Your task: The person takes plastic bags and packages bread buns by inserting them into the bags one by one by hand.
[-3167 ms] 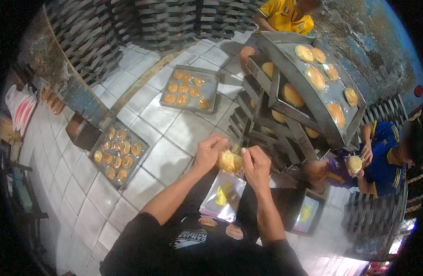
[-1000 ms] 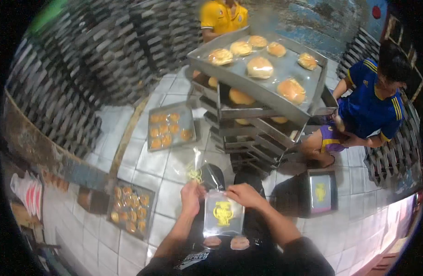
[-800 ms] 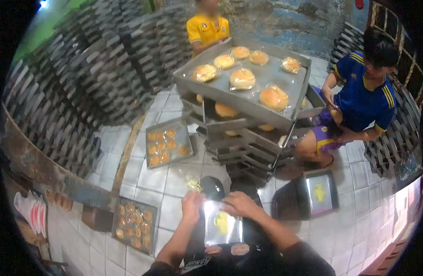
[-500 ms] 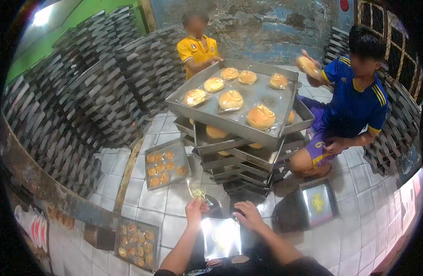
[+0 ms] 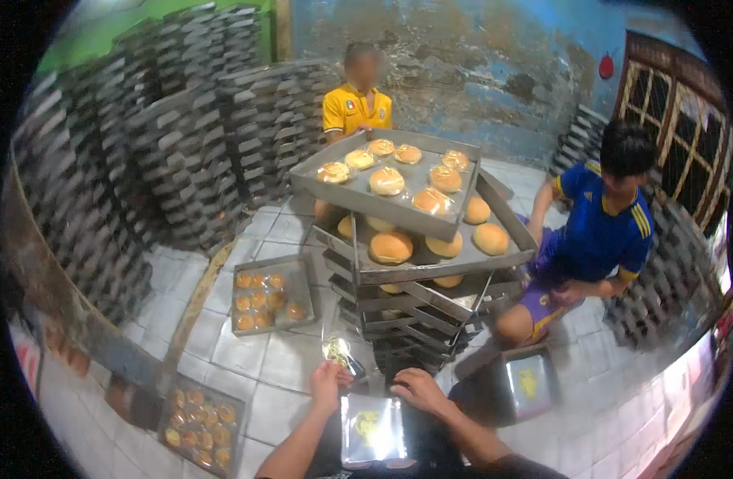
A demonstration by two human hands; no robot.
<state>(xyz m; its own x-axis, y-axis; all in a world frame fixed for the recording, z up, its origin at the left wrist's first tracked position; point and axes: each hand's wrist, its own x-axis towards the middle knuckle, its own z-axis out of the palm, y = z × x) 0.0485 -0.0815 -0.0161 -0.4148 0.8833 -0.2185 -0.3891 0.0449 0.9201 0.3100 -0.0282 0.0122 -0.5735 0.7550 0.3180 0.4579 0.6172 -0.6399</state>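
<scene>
At 6 o'clock in the head view, over the lap, lies a stack of clear bags [image 5: 373,431], its film bright with glare. Relative to this stack, at 11 o'clock, the left hand [image 5: 328,389] pinches the near end of a loose printed bag [image 5: 336,349], whose far end points away from the body. At 1 o'clock, the right hand [image 5: 419,390] is apart from the left, its fingers curled; whether they touch or grip anything cannot be told. Farther off, at 12 o'clock, buns [image 5: 386,181] rest in the top tray [image 5: 374,206]. By its look, the printed bag should be very light, limp and slippery, and easily creased; a thumb-and-finger pinch at its edge seems the surest hold, as its flat face would probably slide.
</scene>
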